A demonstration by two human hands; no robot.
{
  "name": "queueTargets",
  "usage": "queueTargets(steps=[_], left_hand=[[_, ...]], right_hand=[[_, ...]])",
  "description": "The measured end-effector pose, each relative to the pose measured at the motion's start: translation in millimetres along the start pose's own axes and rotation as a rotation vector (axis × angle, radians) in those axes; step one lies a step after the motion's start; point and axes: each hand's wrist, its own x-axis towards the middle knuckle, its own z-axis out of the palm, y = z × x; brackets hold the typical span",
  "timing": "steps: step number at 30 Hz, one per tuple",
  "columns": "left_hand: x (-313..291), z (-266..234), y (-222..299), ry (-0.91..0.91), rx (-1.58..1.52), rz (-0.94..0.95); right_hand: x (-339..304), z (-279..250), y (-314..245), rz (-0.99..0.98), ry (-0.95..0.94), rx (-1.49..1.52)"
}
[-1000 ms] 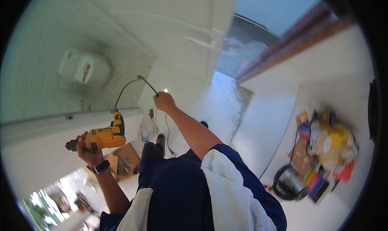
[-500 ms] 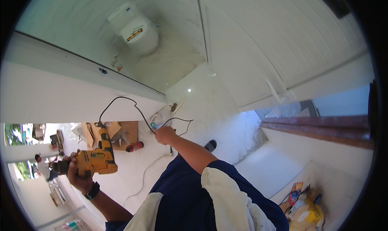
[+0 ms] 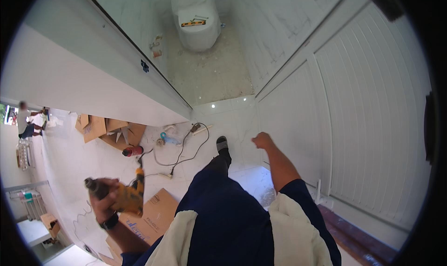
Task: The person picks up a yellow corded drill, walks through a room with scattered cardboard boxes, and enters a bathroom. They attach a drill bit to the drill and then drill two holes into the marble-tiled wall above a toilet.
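My left hand is wrapped round the front of a yellow power drill, just behind its dark chuck. The drill is tilted, its grip end pointing up and away, and motion blurs it a little. A black power cord lies in a loop on the tiled floor and trails toward the drill. Out in front of the white panelled door, my right hand is closed, with nothing visible in it. Beyond the doorway stands a white toilet with a yellow spirit level on its lid.
A white wall end juts in at the left, and a white panelled door runs along the right. Cardboard pieces, a flat box and a red bottle-shaped object lie on the floor. Another person is far left.
My right hand has let go of the cord and moved right, toward the door. The cord now lies on the floor. My view has turned left, and the drill has dipped lower.
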Motion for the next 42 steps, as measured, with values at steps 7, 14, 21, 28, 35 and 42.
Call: queueTargets(steps=[7,14,21,28,35,42], left_hand=[[113,148,50,-0.317,-0.318,-0.041],[214,271,116,-0.191,-0.422,0.047],[325,350,135,0.165,-0.456,0.147],[394,376,139,0.389,-0.286,0.165],[432,372,133,0.415,-0.310,0.186],[421,375,135,0.446,-0.136,0.140]], right_hand=[[5,-133,30,-0.087,0.113,0.108],[69,-216,-50,-0.037,0.017,0.585],[152,-302,-110,0.037,-0.119,0.839],[222,-388,-151,0.043,-0.117,0.869],[291,-451,-217,-0.089,-0.060,0.926],[314,-459,-260,-0.102,-0.106,1.353]])
